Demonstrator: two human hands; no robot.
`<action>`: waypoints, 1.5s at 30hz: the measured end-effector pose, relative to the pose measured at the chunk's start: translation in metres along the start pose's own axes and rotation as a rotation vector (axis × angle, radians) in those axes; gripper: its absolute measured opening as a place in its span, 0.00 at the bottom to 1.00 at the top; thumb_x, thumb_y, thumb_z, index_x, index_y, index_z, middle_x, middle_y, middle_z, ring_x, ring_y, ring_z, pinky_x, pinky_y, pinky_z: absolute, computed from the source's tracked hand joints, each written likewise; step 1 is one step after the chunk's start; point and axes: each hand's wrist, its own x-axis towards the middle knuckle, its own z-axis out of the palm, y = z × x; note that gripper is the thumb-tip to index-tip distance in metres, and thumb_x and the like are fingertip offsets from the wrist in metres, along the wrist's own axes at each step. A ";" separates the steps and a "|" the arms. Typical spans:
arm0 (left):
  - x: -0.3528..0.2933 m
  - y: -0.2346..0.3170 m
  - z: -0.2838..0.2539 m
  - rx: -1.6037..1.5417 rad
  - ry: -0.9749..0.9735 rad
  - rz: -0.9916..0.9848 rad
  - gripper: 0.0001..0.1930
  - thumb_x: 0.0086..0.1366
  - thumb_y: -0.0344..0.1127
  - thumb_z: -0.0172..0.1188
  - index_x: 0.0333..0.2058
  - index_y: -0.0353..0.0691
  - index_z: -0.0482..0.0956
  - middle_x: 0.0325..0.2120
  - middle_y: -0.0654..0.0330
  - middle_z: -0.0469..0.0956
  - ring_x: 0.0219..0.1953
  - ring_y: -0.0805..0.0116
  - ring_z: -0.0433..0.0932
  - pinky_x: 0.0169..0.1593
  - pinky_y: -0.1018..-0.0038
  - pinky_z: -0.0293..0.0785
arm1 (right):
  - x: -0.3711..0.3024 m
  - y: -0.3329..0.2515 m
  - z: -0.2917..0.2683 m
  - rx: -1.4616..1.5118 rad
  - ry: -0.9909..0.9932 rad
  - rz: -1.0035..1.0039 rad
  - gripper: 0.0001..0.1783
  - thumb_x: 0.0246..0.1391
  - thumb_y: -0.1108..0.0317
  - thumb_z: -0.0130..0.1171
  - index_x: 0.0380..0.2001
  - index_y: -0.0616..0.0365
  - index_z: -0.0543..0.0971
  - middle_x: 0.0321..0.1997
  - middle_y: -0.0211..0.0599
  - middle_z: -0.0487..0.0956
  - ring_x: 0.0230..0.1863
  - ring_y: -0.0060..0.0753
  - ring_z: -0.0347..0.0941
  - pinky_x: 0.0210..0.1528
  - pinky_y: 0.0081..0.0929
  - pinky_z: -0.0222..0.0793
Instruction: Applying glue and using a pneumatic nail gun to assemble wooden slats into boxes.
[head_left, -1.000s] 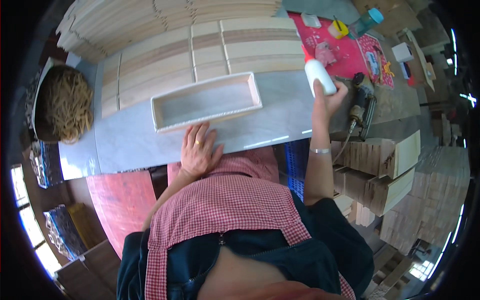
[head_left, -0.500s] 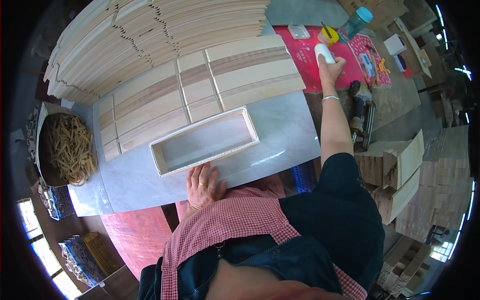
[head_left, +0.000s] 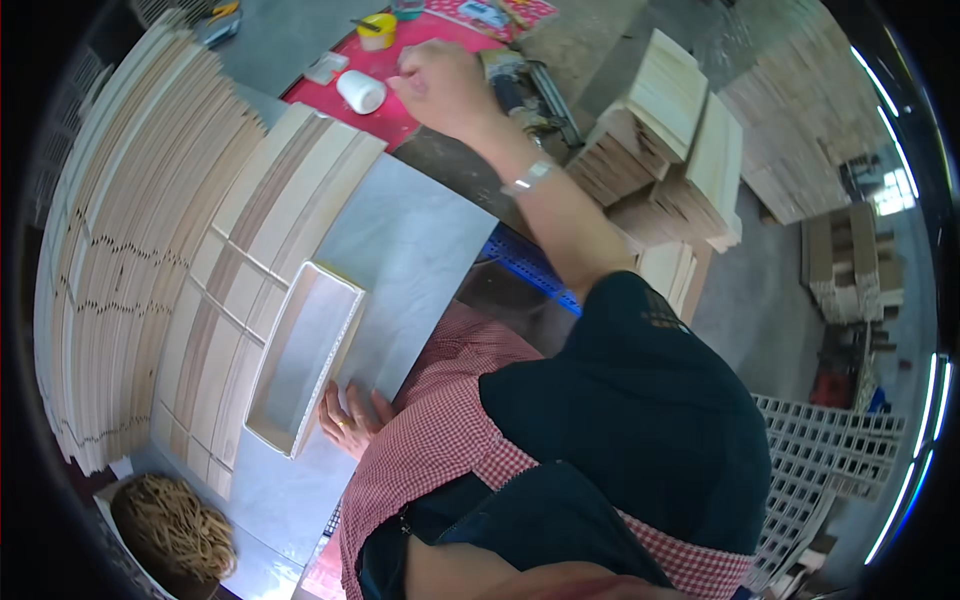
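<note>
A rectangular wooden frame, pale and open in the middle, stands on the grey marbled tabletop. Beside its near long side rests my left hand, fingers spread, the fingertips at or very near the frame's edge; a ring shows on one finger. My right arm reaches far forward over the red mat. There my right hand is bent and smeared by motion, so its grip is unclear. A short gap separates it from a white bottle on the mat.
Grooved wooden panels lie left of the frame, with tall stacked boards beyond. A box of tan bands sits at lower left. A yellow tub, a nail gun and stacked wood blocks surround my right arm.
My right hand has let go of the white bottle and drawn away from it. My view has turned to the right. My left hand stays by the frame.
</note>
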 end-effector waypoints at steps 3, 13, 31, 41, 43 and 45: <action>-0.004 -0.004 0.002 -0.038 0.005 -0.009 0.16 0.61 0.39 0.65 0.47 0.43 0.80 0.59 0.54 0.70 0.63 0.48 0.67 0.66 0.50 0.64 | -0.010 0.000 -0.142 -0.293 0.091 0.134 0.21 0.54 0.49 0.64 0.36 0.58 0.84 0.37 0.38 0.85 0.36 0.48 0.80 0.40 0.39 0.75; -0.005 -0.002 -0.006 -0.075 -0.001 0.014 0.16 0.61 0.38 0.64 0.46 0.40 0.79 0.60 0.54 0.70 0.63 0.49 0.67 0.67 0.52 0.62 | -0.010 0.160 -0.245 -0.722 -0.761 0.795 0.46 0.58 0.29 0.49 0.58 0.63 0.77 0.53 0.54 0.82 0.56 0.56 0.79 0.54 0.47 0.75; 0.001 -0.017 -0.034 -0.674 0.119 -0.019 0.23 0.59 0.31 0.67 0.53 0.37 0.77 0.56 0.48 0.73 0.54 0.48 0.75 0.59 0.61 0.72 | 0.003 -0.009 -0.171 0.120 -0.392 -0.206 0.50 0.42 0.58 0.75 0.68 0.58 0.64 0.61 0.49 0.76 0.55 0.45 0.76 0.56 0.38 0.71; -0.004 -0.055 -0.108 -1.954 0.231 -0.826 0.17 0.74 0.33 0.55 0.53 0.24 0.71 0.42 0.49 0.80 0.41 0.66 0.83 0.52 0.71 0.82 | -0.063 -0.223 -0.046 0.472 -0.824 -0.975 0.51 0.33 0.64 0.75 0.67 0.51 0.67 0.70 0.35 0.67 0.63 0.44 0.66 0.67 0.39 0.59; -0.011 -0.059 -0.109 -1.930 0.291 -0.856 0.14 0.75 0.31 0.53 0.52 0.25 0.72 0.40 0.52 0.81 0.38 0.69 0.84 0.50 0.72 0.83 | -0.062 -0.229 -0.035 0.470 -0.788 -1.028 0.49 0.34 0.62 0.76 0.65 0.50 0.68 0.70 0.35 0.66 0.62 0.43 0.66 0.66 0.39 0.60; -0.012 -0.064 -0.109 -1.912 0.359 -0.833 0.15 0.75 0.31 0.54 0.53 0.24 0.71 0.39 0.50 0.81 0.39 0.66 0.84 0.50 0.73 0.83 | -0.053 -0.233 -0.026 0.507 -0.787 -1.014 0.49 0.35 0.61 0.76 0.65 0.51 0.69 0.70 0.35 0.67 0.63 0.42 0.66 0.67 0.39 0.60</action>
